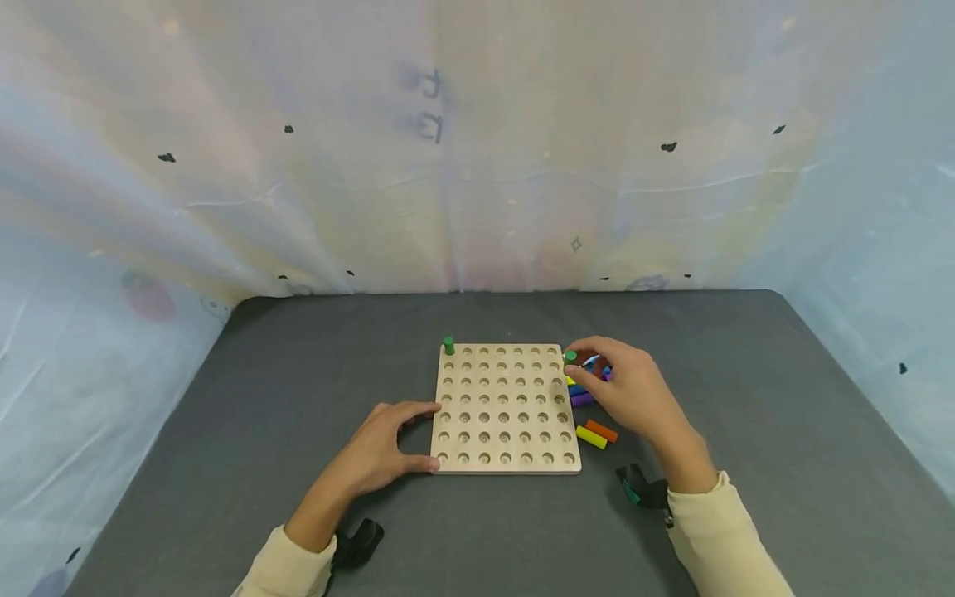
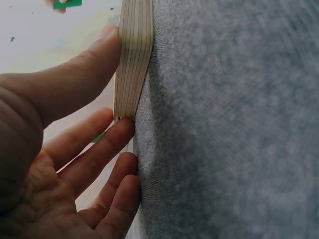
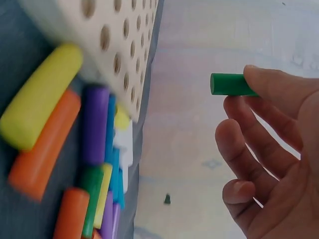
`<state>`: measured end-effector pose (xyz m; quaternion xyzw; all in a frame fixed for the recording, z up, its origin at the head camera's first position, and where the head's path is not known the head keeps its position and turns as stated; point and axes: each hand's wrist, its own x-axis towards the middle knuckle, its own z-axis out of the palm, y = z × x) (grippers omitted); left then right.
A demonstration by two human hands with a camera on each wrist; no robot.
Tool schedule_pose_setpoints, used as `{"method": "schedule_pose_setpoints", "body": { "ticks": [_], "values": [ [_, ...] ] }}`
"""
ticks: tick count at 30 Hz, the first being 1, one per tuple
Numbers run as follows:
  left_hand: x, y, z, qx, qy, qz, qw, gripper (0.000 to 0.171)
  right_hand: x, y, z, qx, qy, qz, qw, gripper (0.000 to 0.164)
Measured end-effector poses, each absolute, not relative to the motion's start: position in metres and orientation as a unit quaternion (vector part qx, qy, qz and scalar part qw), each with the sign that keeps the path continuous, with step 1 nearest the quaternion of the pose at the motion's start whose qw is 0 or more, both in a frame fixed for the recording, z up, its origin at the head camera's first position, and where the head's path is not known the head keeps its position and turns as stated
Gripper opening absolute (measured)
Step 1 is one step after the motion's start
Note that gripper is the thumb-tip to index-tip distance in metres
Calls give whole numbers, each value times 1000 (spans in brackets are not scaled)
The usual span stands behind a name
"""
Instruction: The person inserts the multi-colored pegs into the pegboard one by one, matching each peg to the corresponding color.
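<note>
A square wooden pegboard (image 1: 513, 408) with rows of round holes lies flat on the table. One green peg (image 1: 449, 346) stands upright at its back left corner. My left hand (image 1: 382, 445) rests against the board's left side, thumb at the front left corner and fingertips along the edge. Between thumb and forefinger, my right hand (image 1: 630, 383) pinches a second green peg (image 3: 228, 84). It holds that peg raised above the board's back right corner; the other fingers are loosely bent.
Beside the board's right edge lie loose pegs: a yellow peg (image 1: 591, 438), an orange peg (image 1: 601, 431), a purple peg (image 3: 95, 124), and several more in blue, green and other colours. Grey cloth covers the table (image 1: 313, 356). A pale printed curtain (image 1: 492, 166) hangs behind.
</note>
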<state>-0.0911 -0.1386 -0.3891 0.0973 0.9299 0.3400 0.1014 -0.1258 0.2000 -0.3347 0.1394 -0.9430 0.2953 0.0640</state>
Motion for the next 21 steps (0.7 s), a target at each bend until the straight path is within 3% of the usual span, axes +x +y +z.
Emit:
{"method": "schedule_pose_setpoints", "body": {
  "ticks": [9, 21],
  "values": [
    [-91, -137, -390, 108, 929, 341, 92, 75, -139, 170, -335, 177, -928, 324, 55, 23],
    [-89, -137, -390, 92, 931, 340, 95, 75, -181, 130, -335, 217, -924, 313, -22, 26]
  ]
}}
